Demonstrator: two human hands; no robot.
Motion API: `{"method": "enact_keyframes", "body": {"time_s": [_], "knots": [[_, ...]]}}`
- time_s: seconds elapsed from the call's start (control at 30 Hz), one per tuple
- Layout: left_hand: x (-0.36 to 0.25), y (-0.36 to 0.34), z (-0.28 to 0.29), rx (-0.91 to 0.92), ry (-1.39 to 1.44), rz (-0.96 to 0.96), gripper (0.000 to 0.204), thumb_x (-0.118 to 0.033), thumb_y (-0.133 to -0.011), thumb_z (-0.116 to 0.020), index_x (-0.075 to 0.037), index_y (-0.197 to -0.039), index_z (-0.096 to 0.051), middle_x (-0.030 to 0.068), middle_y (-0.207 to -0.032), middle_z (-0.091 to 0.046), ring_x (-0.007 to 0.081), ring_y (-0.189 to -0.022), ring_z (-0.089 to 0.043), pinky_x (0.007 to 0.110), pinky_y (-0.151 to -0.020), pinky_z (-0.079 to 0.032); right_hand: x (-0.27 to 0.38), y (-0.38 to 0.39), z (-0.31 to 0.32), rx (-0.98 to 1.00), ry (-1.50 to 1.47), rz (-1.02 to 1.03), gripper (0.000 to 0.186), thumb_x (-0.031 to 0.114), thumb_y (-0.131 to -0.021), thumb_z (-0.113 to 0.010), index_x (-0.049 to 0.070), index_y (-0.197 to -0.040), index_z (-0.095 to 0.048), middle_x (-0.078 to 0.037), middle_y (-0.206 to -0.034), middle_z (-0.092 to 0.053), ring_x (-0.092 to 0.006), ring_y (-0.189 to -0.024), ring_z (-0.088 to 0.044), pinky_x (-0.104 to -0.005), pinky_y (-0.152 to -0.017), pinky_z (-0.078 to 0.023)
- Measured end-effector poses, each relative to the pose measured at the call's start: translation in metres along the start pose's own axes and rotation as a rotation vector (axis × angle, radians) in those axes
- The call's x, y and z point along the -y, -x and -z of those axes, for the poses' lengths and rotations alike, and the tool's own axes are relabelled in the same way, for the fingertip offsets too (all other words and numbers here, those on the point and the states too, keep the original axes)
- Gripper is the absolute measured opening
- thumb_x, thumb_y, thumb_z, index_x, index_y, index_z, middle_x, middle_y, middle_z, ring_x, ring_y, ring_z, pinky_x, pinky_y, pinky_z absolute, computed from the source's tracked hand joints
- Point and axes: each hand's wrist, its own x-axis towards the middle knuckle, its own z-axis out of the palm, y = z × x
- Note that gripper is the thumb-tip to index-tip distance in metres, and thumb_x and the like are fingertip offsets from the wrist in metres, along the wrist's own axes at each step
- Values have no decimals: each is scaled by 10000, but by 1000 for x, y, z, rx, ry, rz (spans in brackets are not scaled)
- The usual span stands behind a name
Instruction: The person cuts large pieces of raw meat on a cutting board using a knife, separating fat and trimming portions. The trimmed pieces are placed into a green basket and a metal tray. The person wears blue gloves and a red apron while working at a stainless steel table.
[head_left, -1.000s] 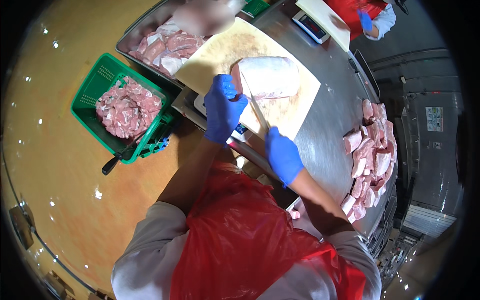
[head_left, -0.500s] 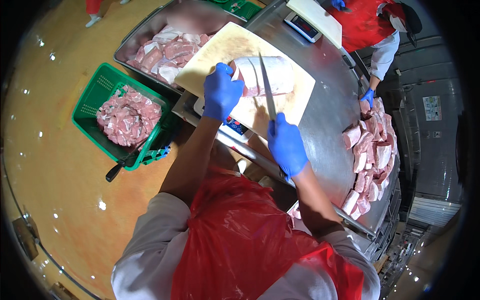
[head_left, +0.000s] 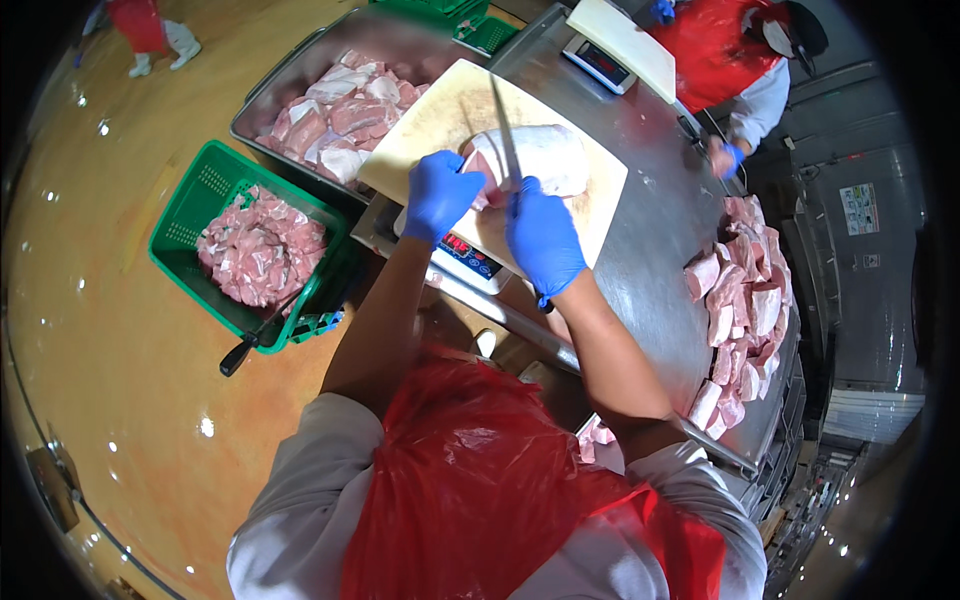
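A thick block of pork loin (head_left: 550,160) with a pale fat layer lies on the white cutting board (head_left: 600,210). My left hand (head_left: 440,197), in a blue glove, is closed on the cut left end of the loin. In my right hand (head_left: 545,237), also gloved in blue, is the handle of a long knife (head_left: 503,125). Its blade points away from me and crosses the loin near its left end; whether it has entered the meat I cannot tell. Under the board's near edge a scale (head_left: 470,262) shows a lit red display.
A metal tub (head_left: 250,105) of large meat pieces stands beyond the board's left. Below it is a green basket (head_left: 185,205) of trimmings, with a black-handled tool (head_left: 235,357) at its rim. Cut pork pieces (head_left: 735,310) line the steel table (head_left: 650,290) at right, near a co-worker (head_left: 715,60).
My right hand and the knife have moved left, toward the loin's left end. The scale's red display now shows. The co-worker's hand has drawn back from the pile of pork pieces.
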Motion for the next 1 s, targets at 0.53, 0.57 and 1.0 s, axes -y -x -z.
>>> {"method": "enact_keyframes", "body": {"time_s": [0.53, 0.57, 1.0], "knots": [[16, 4, 29, -221, -198, -305, 224, -169, -752, -772, 3, -751, -628, 167, -689, -647, 312, -642, -665, 382, -607, -515, -34, 94, -5, 391, 313, -9, 268, 71, -940, -503, -48, -1179, -482, -255, -876, -696, -421, -792, -703, -498, -702, -565], [21, -2, 42, -216, -206, -252, 230, -194, -741, -766, -3, -768, -640, 192, -720, -656, 314, -667, -669, 373, -633, -519, -38, 111, 8, 433, 385, 0, 218, 80, -945, -514, -41, -1124, -482, -249, -788, -675, -428, -701, -682, -509, -623, -551], [0, 118, 14, 416, 56, -286, 95, -41, -763, -679, -13, -793, -593, 56, -725, -600, 126, -652, -549, 333, -612, -468, 22, 18, 27, 99, 180, 4, 204, 185, -985, -528, -19, -996, -513, -273, -739, -656, -473, -684, -659, -554, -635, -527]]}}
